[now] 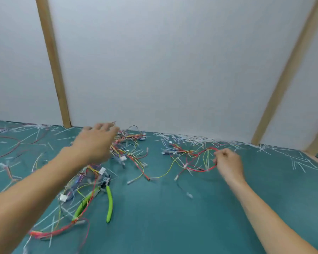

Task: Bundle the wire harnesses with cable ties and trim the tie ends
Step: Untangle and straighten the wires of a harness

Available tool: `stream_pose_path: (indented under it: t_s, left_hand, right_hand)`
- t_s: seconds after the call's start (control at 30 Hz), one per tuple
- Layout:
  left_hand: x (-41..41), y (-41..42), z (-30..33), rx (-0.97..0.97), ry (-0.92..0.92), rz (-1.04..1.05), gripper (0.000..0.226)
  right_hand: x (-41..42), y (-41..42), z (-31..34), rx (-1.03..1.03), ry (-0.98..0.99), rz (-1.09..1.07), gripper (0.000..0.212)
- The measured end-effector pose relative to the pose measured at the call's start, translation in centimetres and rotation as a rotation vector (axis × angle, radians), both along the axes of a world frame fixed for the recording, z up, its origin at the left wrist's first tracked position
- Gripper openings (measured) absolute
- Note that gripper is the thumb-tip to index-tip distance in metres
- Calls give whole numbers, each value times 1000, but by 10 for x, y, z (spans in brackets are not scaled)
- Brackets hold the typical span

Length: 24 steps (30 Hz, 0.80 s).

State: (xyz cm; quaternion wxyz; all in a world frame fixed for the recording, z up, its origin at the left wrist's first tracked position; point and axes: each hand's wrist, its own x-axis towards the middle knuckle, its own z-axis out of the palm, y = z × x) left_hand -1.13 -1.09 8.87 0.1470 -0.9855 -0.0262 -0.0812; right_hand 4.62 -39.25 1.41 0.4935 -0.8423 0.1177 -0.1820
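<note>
- Nearest, a red harness (pixel 50 232) is lying at the mat's (pixel 173 217) near left, its wires running up toward the cutters.
- Just beyond, green-handled cutters (pixel 106 197) are resting on the mat, handles spread and pointing toward the viewer, with wires crossing the left handle.
- A tangle of wires with white connectors (pixel 84 180) is sitting just beside the cutter head, partly under the left forearm.
- The left hand (pixel 95 143) is reaching out over a far pile of harnesses (pixel 128 143), fingers extended and relaxed, gripping nothing; whether the fingertips are touching the pile is hard to tell through the blur.
- The right hand (pixel 228 162) is curling its fingers around a red wire loop (pixel 204 160), pinching it at the loop's right side; the loop is lying on the mat right of centre.
- A yellow wire (pixel 165 173) is trailing from that loop toward the middle of the mat.
- Farther back, white tie offcuts (pixel 191 139) are lying scattered along the mat's far edge and out to both sides.
- Behind everything, a white wall (pixel 163 61) with wooden battens (pixel 51 61) is standing at the back of the mat.
</note>
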Motion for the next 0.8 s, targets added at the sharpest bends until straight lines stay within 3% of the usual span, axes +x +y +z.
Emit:
stream_pose_path:
  t_s: [0.1, 0.2, 0.27, 0.43, 0.57, 0.7, 0.8]
  left_hand:
    - [5, -61, -14, -24, 68, -231, 54]
    - [13, -75, -58, 108, 255, -225, 49]
    - [16, -56, -81, 116, 284, -187, 48]
    - [24, 13, -100, -9, 236, -106, 51]
    - [40, 61, -97, -279, 214, 12, 53]
    - [56, 99, -98, -398, 197, 145, 58]
    - [60, 102, -97, -433, 74, 173, 44]
  right_hand:
    - [-8, 14, -14, -109, 97, 58, 17]
    - [-21, 26, -33, -115, 129, 58, 18]
    - [-31, 30, -48, -118, 143, 61, 18]
    - [-39, 32, -59, -109, 57, 36, 26]
    - [-40, 33, -58, -88, 21, 50, 26]
    - [-38, 32, -61, -90, 3, 57, 22]
    - [-39, 30, -61, -83, -12, 66, 21]
